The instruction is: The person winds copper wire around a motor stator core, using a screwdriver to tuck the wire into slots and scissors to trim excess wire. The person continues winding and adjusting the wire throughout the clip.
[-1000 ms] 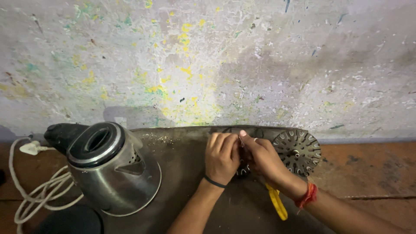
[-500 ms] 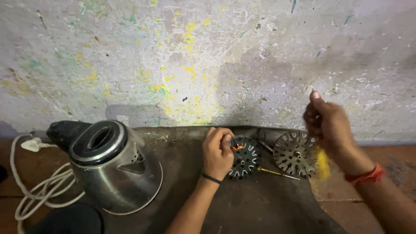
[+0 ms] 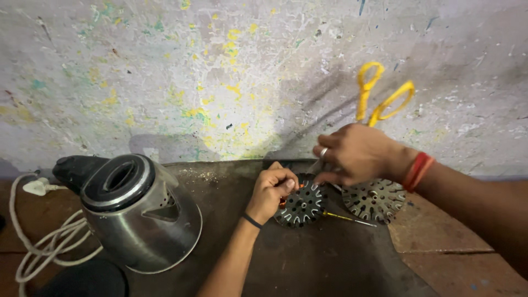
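The left hand [image 3: 270, 191] curls its fingers into a loose fist, the tips pressed on the upper left edge of a slotted stator disc [image 3: 302, 206] where a bit of orange winding shows. The right hand [image 3: 357, 154] closes round yellow-handled scissors [image 3: 381, 98]; the loops stick up behind the knuckles and the blades point down toward the disc's top edge, though the tips are hidden.

The disc lies flat on a dark mat [image 3: 330, 258], just beside a second, similar disc [image 3: 374, 199]. A thin screwdriver [image 3: 344, 218] lies between and below them. Further left stand a steel kettle [image 3: 140, 214] and a coiled white cord [image 3: 41, 242].

The disc looks like stacked steel: stiff, heavy for its size, unlikely to slide. Its slotted rim gives good purchase; the fine wire looks fragile and is best left unpinched.
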